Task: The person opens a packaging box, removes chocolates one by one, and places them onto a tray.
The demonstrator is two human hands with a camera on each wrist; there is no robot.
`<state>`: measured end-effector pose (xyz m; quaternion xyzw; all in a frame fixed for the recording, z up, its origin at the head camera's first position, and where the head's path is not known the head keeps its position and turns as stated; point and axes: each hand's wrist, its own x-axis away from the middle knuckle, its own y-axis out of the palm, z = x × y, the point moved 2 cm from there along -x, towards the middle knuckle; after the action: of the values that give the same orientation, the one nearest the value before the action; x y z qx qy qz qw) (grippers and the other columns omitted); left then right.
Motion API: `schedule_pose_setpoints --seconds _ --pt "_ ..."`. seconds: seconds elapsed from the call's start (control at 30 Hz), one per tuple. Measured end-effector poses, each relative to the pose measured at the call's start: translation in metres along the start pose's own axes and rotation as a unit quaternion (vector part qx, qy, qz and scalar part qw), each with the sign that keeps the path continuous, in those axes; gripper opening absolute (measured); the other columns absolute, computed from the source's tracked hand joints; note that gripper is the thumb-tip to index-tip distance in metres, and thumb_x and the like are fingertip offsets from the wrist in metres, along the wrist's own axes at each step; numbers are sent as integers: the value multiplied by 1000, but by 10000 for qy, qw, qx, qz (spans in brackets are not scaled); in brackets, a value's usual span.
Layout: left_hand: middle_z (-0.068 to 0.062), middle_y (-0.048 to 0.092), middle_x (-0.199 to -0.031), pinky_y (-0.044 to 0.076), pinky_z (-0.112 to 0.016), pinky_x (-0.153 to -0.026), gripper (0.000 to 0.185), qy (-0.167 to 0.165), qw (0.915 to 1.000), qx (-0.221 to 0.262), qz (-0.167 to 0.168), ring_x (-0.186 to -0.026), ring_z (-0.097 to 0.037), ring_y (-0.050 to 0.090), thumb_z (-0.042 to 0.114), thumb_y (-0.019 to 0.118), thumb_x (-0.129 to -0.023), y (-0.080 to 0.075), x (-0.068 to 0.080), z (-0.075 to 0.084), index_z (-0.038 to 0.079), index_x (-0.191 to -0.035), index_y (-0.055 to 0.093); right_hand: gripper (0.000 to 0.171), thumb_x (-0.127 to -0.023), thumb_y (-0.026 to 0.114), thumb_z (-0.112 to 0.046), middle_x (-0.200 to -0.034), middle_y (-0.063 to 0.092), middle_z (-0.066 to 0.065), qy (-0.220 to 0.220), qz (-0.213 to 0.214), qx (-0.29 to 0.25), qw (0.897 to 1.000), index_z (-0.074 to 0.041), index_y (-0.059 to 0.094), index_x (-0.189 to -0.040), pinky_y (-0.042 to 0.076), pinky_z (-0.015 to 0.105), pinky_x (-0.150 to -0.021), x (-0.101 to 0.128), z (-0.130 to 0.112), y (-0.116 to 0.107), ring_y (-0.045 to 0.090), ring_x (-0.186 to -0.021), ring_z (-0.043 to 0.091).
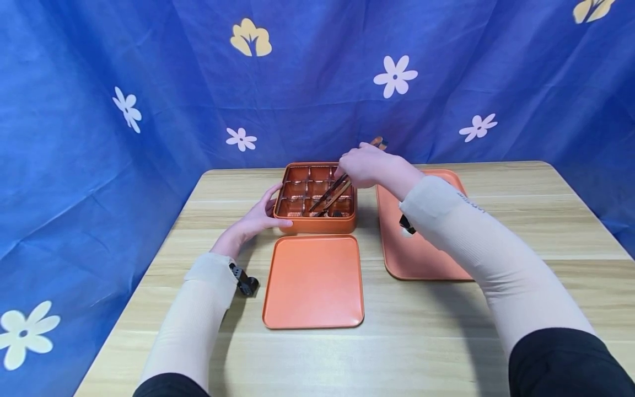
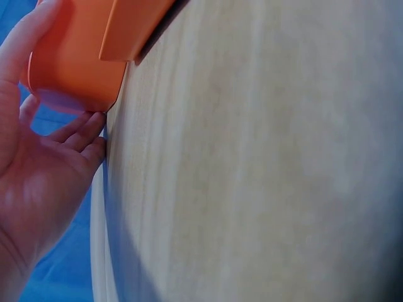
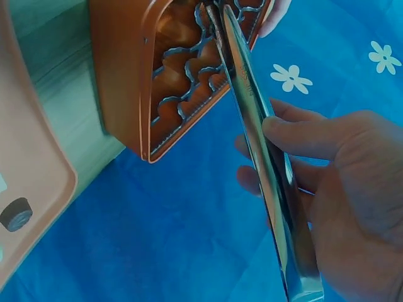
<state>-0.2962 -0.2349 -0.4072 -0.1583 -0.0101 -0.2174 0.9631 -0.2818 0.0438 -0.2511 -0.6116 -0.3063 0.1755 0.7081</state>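
Observation:
An orange square box (image 1: pixel 317 225) with a brown compartment insert stands at the table's far middle. My left hand (image 1: pixel 255 219) rests against its left front corner with the fingers nearly straight; in the left wrist view the hand (image 2: pixel 44 170) lies along the box wall (image 2: pixel 75 56). My right hand (image 1: pixel 367 165) grips shiny copper tongs (image 1: pixel 329 196) whose tips reach down into the front compartments. In the right wrist view, the fingers (image 3: pixel 302 135) wrap the tongs (image 3: pixel 264 145) above the box (image 3: pixel 123 75). What the tips touch is hidden.
A flat orange lid (image 1: pixel 313 281) lies just in front of the box. A larger orange tray (image 1: pixel 426 253) sits to the right under my right forearm, with a small dark round thing (image 3: pixel 16 214) on it. The wooden table (image 1: pixel 446 331) is backed by blue flowered cloth (image 1: pixel 149 82).

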Motion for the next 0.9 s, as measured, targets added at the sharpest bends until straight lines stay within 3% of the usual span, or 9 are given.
schedule_pose_setpoints --seconds 0.4,0.63,0.9 --pt "-24 23 -153 20 -47 -113 104 51 10000 -41 -12 -140 -36 27 1 76 -81 0 -2 -1 30 -156 10 35 -92 60 -5 -125 63 5 275 -17 358 9990 -14 67 -125 23 49 -110 -1 -14 -12 53 -119 27" --pt "-24 25 -152 20 -47 -113 104 84 10000 -17 -12 -138 -37 30 -1 75 -81 0 -1 -1 28 -157 10 43 -89 59 0 -125 62 7 73 227 457 9987 -16 66 -128 34 46 -99 -4 -7 0 53 -117 29" --pt "-24 24 -153 18 -48 -113 105 22 10000 -85 -17 -139 -37 28 1 76 -81 0 2 1 28 -157 9 46 -89 52 2 -121 63 8 -8 409 381 9984 -18 66 -128 37 44 -92 1 -1 5 55 -112 29"
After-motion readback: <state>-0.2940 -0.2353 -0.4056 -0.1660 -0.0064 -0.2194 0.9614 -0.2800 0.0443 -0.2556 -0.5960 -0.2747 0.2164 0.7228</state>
